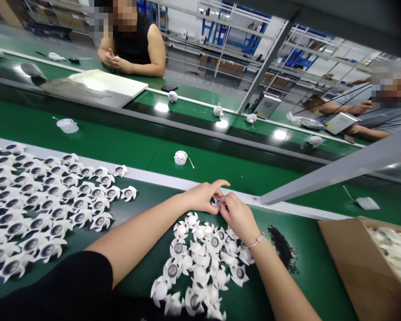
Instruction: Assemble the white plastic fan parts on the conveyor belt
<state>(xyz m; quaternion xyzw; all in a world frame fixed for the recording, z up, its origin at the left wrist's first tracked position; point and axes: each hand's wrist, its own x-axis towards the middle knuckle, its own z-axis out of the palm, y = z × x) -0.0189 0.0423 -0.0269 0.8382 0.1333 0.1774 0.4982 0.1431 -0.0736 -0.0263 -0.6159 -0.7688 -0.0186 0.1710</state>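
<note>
My left hand (204,197) and my right hand (238,215) meet just beyond a loose pile of white fan blades (200,276). Between their fingertips is a small white fan blade (216,202), mostly covered by the fingers. The left thumb and fingers curve round it from the left, the index finger raised. On the right side, thumb and fingers pinch at its edge. A bracelet circles my right wrist. To the left, many white fan blades (47,204) lie in rows, their grey round centres facing up.
A cardboard box (350,263) of white parts stands at the right. A slanted metal post (337,165) rises beyond it. White round parts (180,157) lie on the green belt (147,154). Two people sit across the line, near a white board (103,87).
</note>
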